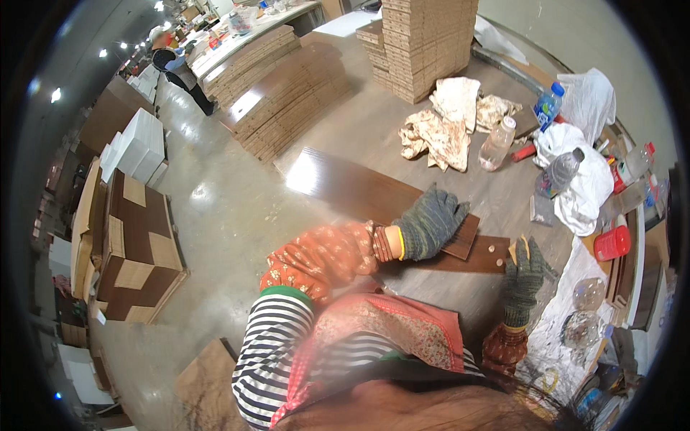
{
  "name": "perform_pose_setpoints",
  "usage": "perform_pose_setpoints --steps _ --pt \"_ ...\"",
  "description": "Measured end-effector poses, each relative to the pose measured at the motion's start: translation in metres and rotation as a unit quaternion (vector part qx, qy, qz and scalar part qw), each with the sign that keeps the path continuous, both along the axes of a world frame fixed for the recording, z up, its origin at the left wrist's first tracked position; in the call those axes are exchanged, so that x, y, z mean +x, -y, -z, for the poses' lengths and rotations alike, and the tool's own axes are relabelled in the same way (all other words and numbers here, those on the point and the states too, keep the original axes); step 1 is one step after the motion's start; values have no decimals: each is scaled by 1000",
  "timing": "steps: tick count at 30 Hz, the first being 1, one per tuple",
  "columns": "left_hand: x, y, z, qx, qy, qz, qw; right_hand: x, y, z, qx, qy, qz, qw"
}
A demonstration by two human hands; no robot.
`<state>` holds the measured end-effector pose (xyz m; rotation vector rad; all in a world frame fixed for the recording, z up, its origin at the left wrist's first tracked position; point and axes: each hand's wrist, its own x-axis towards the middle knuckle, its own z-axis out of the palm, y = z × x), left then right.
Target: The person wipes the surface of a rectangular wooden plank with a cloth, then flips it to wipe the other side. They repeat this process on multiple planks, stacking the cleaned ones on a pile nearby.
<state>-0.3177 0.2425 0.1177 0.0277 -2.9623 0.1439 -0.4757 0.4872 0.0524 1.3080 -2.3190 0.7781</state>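
Observation:
A long, glossy dark-brown panel (359,188) lies slantwise on the work surface. My left hand (433,221), in a grey knitted glove, rests on its near right end with the fingers stretched across it. Partly under that end is a second brown board (471,260), with two small pale round spots near its right end. Beside this end is my right hand (525,284), also gloved, its fingers apart and pointing away from me. Tan-coloured tips show at its thumb and forefinger. Whether the right fingertips touch the board I cannot tell.
Stacked brown boards (287,100) stand at the far left, and a tall board stack (430,47) at the back. Stained cloths (442,133), a clear bottle (497,144), other bottles and a red-lidded jar (612,243) crowd the right. Cartons (136,251) stand on the floor; a person (176,65) is farther off.

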Motion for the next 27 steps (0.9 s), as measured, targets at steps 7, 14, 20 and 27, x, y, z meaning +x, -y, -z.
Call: perform_pose_setpoints --steps 7,14,20,27 --pt "-15 -9 15 -13 -62 4 998 -57 -37 2 57 -89 99 989" --pt "-12 4 -20 51 -110 14 993 -97 -55 31 41 -75 199 976" --pt "20 51 -67 154 -55 -151 975 -96 -53 11 157 -11 295 942" --pt "72 89 -38 21 -31 -290 956 -69 23 -19 89 -35 141 985"
